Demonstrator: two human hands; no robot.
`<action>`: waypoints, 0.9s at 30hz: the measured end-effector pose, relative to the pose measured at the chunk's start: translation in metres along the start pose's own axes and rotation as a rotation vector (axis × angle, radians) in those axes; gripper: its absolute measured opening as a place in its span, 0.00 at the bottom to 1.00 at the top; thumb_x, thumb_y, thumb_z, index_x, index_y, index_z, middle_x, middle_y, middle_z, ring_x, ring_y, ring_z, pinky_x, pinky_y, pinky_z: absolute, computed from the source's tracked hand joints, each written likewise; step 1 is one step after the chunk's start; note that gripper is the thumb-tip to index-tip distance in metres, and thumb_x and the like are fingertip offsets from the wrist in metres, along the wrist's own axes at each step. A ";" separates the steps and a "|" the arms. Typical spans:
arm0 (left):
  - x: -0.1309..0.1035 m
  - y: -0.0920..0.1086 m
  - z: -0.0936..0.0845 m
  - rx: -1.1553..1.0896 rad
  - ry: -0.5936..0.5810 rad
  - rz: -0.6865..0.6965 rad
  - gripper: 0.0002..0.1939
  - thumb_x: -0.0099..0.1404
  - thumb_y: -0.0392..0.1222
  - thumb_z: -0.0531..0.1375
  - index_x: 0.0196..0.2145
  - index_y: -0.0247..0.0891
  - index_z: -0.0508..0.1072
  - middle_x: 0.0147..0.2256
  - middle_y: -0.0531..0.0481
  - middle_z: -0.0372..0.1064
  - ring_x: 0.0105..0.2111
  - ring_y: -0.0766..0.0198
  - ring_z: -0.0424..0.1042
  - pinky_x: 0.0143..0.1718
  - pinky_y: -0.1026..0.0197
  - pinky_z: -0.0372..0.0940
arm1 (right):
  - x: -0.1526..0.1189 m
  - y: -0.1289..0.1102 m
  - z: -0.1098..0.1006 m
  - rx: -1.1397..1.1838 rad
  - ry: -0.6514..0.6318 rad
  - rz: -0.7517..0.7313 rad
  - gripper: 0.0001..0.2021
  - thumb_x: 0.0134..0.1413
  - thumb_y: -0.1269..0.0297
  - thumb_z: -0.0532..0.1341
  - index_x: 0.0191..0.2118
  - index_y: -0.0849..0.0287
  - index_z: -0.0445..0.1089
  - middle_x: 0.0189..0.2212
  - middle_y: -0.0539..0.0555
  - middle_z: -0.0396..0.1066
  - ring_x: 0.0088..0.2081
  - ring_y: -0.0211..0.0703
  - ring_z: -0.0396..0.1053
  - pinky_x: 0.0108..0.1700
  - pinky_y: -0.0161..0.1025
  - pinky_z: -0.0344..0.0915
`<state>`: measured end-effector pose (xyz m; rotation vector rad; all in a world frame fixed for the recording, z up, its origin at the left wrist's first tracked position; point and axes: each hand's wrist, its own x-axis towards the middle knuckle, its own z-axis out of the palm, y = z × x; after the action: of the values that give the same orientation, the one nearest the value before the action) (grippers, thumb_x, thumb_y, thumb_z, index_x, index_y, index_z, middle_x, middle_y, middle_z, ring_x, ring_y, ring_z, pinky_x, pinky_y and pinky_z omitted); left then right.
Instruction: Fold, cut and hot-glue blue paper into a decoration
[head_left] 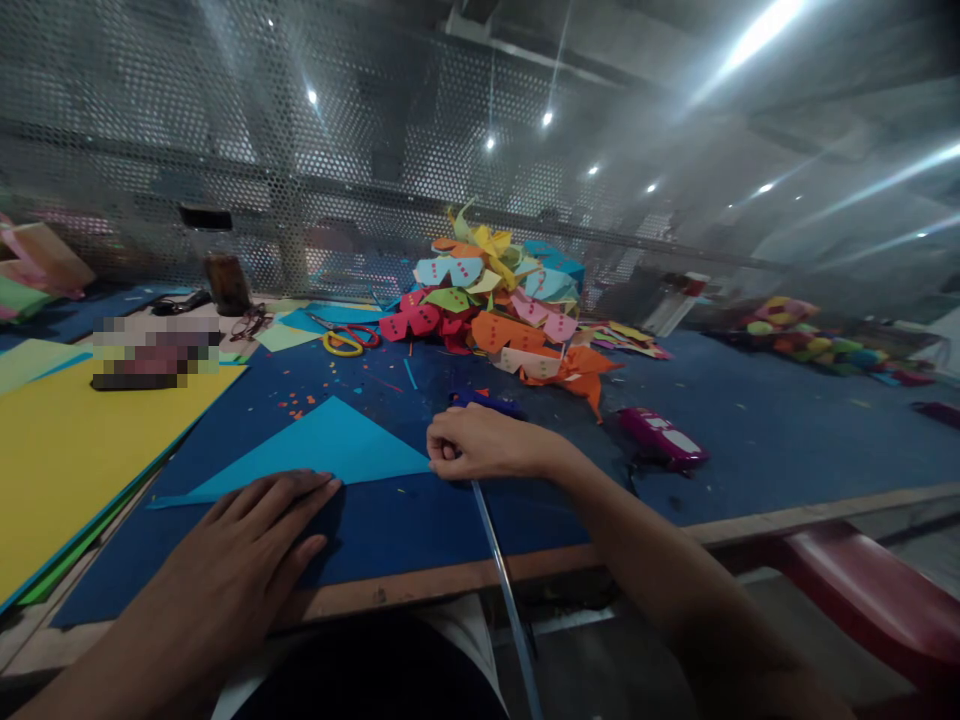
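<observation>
A sheet of bright blue paper (322, 440), folded into a wide triangle, lies on the dark blue table in front of me. My left hand (262, 520) rests flat on its lower edge, fingers stretched out. At the paper's right tip, my right hand (487, 442) is closed into a fist. A long thin shiny rod (499, 560) runs from under this fist over the table edge towards my lap; its upper end is hidden in the hand. Just behind the fist lies a dark blue object (491, 402), partly covered.
Folded paper shapes (510, 310) are heaped at the back, beside scissors (349, 340) and paper scraps. Large yellow sheets (97, 430) lie left, near a bottle (221, 265) and glasses (251, 320). A purple object (664, 440) lies right; a red stool (885, 590) stands below the edge.
</observation>
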<state>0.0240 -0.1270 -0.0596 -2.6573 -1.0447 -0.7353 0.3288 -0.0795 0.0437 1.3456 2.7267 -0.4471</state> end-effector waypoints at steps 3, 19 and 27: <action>0.000 0.000 0.001 0.009 0.002 -0.001 0.21 0.75 0.49 0.52 0.61 0.44 0.69 0.55 0.45 0.74 0.52 0.52 0.72 0.48 0.50 0.69 | -0.001 0.000 0.000 -0.024 0.002 0.005 0.05 0.55 0.66 0.60 0.29 0.59 0.69 0.31 0.49 0.71 0.32 0.37 0.63 0.38 0.35 0.53; -0.002 -0.001 0.002 -0.018 0.003 -0.015 0.21 0.74 0.48 0.53 0.61 0.45 0.68 0.55 0.45 0.74 0.52 0.50 0.72 0.48 0.48 0.69 | -0.003 0.012 0.002 -0.003 0.000 -0.052 0.06 0.51 0.72 0.60 0.36 0.59 0.71 0.34 0.51 0.74 0.38 0.42 0.64 0.42 0.38 0.56; 0.004 0.002 -0.002 -0.017 -0.010 -0.027 0.21 0.74 0.49 0.52 0.60 0.44 0.70 0.54 0.46 0.75 0.51 0.50 0.73 0.47 0.49 0.69 | -0.005 0.001 -0.005 0.156 0.149 -0.134 0.09 0.55 0.77 0.59 0.41 0.61 0.71 0.40 0.54 0.74 0.41 0.42 0.69 0.44 0.37 0.61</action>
<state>0.0266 -0.1267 -0.0559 -2.6686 -1.0834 -0.7397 0.3327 -0.0809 0.0492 1.2820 2.9729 -0.6048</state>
